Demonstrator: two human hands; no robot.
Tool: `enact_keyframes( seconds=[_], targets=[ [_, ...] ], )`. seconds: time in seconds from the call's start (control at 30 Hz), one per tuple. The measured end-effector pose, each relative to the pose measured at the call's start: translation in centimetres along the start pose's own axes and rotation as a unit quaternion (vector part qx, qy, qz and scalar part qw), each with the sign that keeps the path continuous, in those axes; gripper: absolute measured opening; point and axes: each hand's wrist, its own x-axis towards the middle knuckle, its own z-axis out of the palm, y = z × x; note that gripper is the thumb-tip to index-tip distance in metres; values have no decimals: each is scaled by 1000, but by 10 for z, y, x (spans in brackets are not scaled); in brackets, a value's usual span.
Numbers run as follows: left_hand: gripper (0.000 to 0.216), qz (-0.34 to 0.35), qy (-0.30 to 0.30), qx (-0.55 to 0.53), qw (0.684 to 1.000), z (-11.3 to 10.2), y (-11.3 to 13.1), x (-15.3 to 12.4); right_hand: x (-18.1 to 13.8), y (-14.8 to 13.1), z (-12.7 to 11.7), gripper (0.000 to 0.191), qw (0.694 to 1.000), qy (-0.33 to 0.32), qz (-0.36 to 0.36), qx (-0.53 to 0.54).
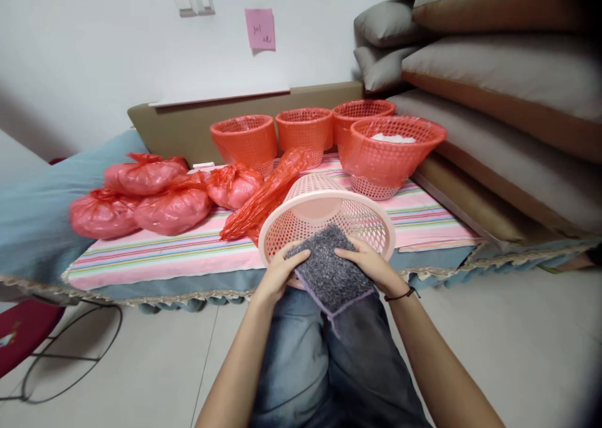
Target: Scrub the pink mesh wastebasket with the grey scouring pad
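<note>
A dark grey fuzzy cleaning cloth [332,271] with a purple edge is stretched between my two hands, over my knees. My left hand [285,266] grips its left side, thumb on top and fingers underneath. On the opposite side my right hand [369,262] pinches it the same way, a dark band around the wrist. Just behind the cloth a pale pink mesh basket [324,197] lies on its side, its mouth facing me. Part of the basket's lower rim is hidden by the cloth and hands.
Filled, knotted red plastic bags [172,208] lie at left on the striped cloth [188,258]. A loose red bag [277,192] touches the pink basket. Several red-bag-lined baskets [390,158] stand behind; one holds something white. Large cushions [498,83] are stacked at right. A red stool [28,334] stands lower left.
</note>
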Motion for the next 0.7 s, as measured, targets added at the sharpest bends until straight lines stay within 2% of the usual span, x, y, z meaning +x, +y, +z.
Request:
enact_keyframes(
  seconds=[0.1, 0.13, 0.2, 0.27, 0.4, 0.47, 0.6, 0.7],
  targets=[
    [41, -77, -126, 19, 989, -6, 16, -10, -2, -19, -7, 42, 993, -113, 43, 0],
    [40, -91, -153, 34, 983, -6, 19, -12, -2, -24, -7, 43, 988, -141, 58, 1],
    [36, -95, -166, 70, 979, -2, 21, -13, 0, -27, -6, 46, 981, -173, 81, 16],
    [35, -69, -133, 82, 985, 2, 19, -12, 1, -24, -2, 46, 981, -158, 92, 60],
    [41, 2, -11, 25, 1000, 3, 11, -9, -5, -3, 7, 45, 969, -41, 107, 220],
    [43, 24, 15, 27, 999, 0, 7, -8, -13, 9, 10, 46, 958, -23, 121, 258],
    [42, 61, 33, 90, 994, -7, 2, -5, -26, 20, 10, 42, 959, -36, 155, 235],
    [42, 72, 38, 100, 992, -11, 1, -2, -29, 20, 8, 24, 971, 17, 154, 182]
  ],
)
